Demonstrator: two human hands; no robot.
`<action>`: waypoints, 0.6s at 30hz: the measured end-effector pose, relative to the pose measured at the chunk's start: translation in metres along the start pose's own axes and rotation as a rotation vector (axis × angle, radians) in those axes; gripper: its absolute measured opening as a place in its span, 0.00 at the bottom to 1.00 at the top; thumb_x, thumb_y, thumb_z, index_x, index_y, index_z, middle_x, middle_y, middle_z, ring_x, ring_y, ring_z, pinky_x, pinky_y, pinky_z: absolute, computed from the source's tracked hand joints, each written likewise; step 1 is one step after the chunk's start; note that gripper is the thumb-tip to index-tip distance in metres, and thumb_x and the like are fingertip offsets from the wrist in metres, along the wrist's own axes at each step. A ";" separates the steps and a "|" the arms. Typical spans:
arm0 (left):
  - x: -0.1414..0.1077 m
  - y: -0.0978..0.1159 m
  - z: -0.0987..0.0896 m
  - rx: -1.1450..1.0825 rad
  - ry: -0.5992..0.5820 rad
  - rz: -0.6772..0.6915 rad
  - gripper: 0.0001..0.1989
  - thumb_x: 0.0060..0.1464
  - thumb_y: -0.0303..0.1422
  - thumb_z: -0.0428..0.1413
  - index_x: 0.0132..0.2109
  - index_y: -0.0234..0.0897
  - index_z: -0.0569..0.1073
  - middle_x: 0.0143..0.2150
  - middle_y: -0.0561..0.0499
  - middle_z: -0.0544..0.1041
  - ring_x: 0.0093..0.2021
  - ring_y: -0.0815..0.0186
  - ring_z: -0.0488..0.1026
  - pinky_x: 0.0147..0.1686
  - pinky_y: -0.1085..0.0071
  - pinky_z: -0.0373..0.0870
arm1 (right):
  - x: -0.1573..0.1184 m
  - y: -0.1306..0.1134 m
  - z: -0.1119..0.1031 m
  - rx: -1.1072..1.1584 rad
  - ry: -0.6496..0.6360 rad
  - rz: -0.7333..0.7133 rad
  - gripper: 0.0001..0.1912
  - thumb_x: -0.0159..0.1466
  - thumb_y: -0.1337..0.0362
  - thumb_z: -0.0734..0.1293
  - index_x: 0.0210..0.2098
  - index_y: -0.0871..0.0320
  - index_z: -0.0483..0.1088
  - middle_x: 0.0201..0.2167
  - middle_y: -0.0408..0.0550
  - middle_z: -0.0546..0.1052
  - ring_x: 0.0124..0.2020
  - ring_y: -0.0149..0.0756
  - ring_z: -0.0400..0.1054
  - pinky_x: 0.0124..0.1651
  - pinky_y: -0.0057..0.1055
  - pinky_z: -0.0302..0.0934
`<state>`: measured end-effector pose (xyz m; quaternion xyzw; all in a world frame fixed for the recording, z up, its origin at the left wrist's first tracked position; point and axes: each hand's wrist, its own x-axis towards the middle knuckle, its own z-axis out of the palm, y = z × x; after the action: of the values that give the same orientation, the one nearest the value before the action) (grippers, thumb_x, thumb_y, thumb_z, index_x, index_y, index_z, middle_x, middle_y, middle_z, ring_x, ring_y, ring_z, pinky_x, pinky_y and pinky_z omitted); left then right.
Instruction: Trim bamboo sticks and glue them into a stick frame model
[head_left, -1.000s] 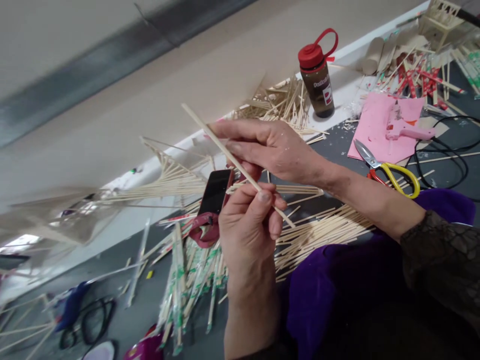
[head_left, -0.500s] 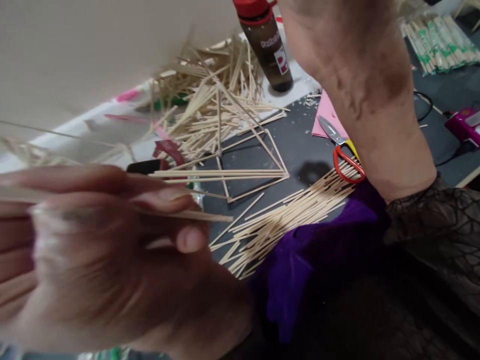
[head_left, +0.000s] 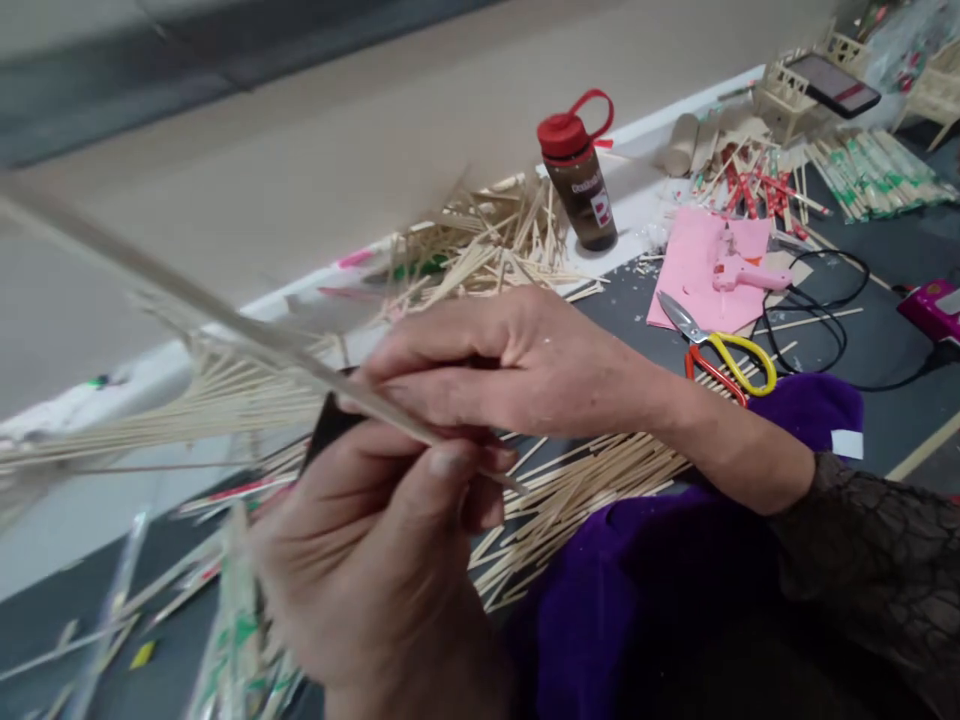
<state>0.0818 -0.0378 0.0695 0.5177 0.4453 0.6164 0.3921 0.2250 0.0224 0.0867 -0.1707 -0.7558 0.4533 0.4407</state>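
Close to the camera, my left hand (head_left: 390, 560) pinches a thin wooden stick (head_left: 300, 370), which slants from the upper left down past the thumb. My right hand (head_left: 487, 370) is beside it, fingers bent and touching the left hand's fingers; whatever it grips is hidden. A dark object (head_left: 324, 432) shows partly behind the hands. Beneath and behind my right hand, a pile of loose sticks (head_left: 592, 480) lies on the grey table (head_left: 630, 300).
A red-capped bottle (head_left: 581, 185) stands at the back beside a heap of sticks (head_left: 495, 235). Scissors (head_left: 724, 350) and a pink glue gun (head_left: 750, 273) lie to the right, with a black cable. Wrapped chopsticks (head_left: 877, 175) are farther back. More wrappers (head_left: 236, 620) lie at lower left.
The view has shifted, showing more of the table's right side. My right hand has come down from the upper right to meet my left hand. The stick frame seen earlier is now out of sight.
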 end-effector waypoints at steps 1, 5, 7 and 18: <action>0.001 0.000 -0.002 0.005 -0.011 0.003 0.04 0.47 0.32 0.68 0.30 0.38 0.80 0.21 0.55 0.77 0.14 0.74 0.66 0.10 0.80 0.59 | -0.001 0.002 -0.002 -0.015 0.027 -0.011 0.11 0.67 0.69 0.61 0.42 0.62 0.74 0.37 0.43 0.76 0.38 0.26 0.70 0.44 0.23 0.64; 0.003 -0.002 -0.006 0.008 -0.032 0.013 0.06 0.48 0.35 0.68 0.30 0.39 0.80 0.20 0.55 0.76 0.14 0.74 0.66 0.09 0.79 0.57 | -0.002 0.007 -0.001 -0.048 0.074 -0.013 0.09 0.65 0.67 0.63 0.38 0.57 0.76 0.37 0.42 0.78 0.41 0.30 0.71 0.48 0.27 0.63; 0.004 -0.004 -0.007 0.047 -0.030 -0.002 0.06 0.47 0.35 0.68 0.29 0.38 0.80 0.19 0.56 0.75 0.13 0.75 0.64 0.10 0.79 0.58 | -0.002 0.004 0.000 -0.113 0.076 -0.031 0.07 0.65 0.65 0.65 0.34 0.57 0.75 0.35 0.42 0.78 0.38 0.29 0.70 0.46 0.27 0.63; 0.035 -0.016 -0.074 0.799 0.125 0.260 0.27 0.38 0.35 0.71 0.50 0.48 0.81 0.48 0.53 0.82 0.41 0.68 0.78 0.32 0.77 0.75 | -0.006 0.007 -0.020 -0.651 0.114 0.267 0.10 0.70 0.66 0.58 0.38 0.60 0.70 0.30 0.42 0.72 0.35 0.30 0.65 0.42 0.27 0.55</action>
<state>0.0040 -0.0102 0.0589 0.6424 0.6031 0.4701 0.0518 0.2439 0.0332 0.0825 -0.4246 -0.8058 0.2318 0.3416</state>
